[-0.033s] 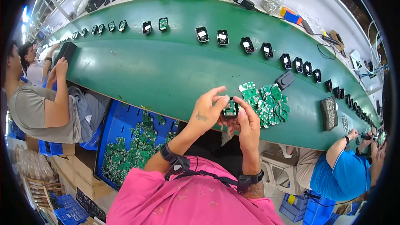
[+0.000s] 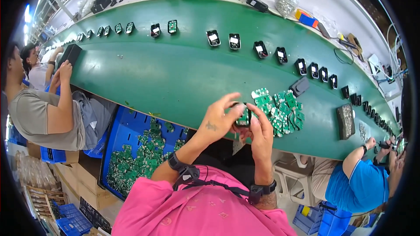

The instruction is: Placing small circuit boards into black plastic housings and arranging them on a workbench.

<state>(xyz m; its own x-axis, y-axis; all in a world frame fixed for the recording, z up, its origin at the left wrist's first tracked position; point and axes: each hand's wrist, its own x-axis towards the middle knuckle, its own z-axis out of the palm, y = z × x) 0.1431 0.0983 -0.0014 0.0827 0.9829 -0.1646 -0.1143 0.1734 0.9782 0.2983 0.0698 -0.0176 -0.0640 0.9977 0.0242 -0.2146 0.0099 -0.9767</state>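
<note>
Both hands meet over the near edge of the green bench, around a small black casing [image 2: 249, 117] with a green circuit board [image 2: 244, 121] in it. My right hand [image 2: 261, 133] grips the casing, its thumb and index finger along the right side. Closed in from the left, my left hand [image 2: 217, 121] has its thumb, a little blurred, over the board. The lower fingers of both hands are partly hidden beneath the casing. Just right of my hands lies a loose pile of green circuit boards [image 2: 286, 116], with a dark grey block [image 2: 299, 86] behind it.
A long curved row of black casings [image 2: 234, 41] runs along the green bench [image 2: 162, 74]. Below its edge, a blue bin [image 2: 114, 142] holds many circuit boards. A dark box [image 2: 345, 122] stands right. Co-workers sit left, in a grey shirt [image 2: 37, 113], and right, in blue [image 2: 361, 179].
My left thumb has shifted slightly down over the board in the casing, covering more of it. The view has tilted very slightly; everything else stays as it was.
</note>
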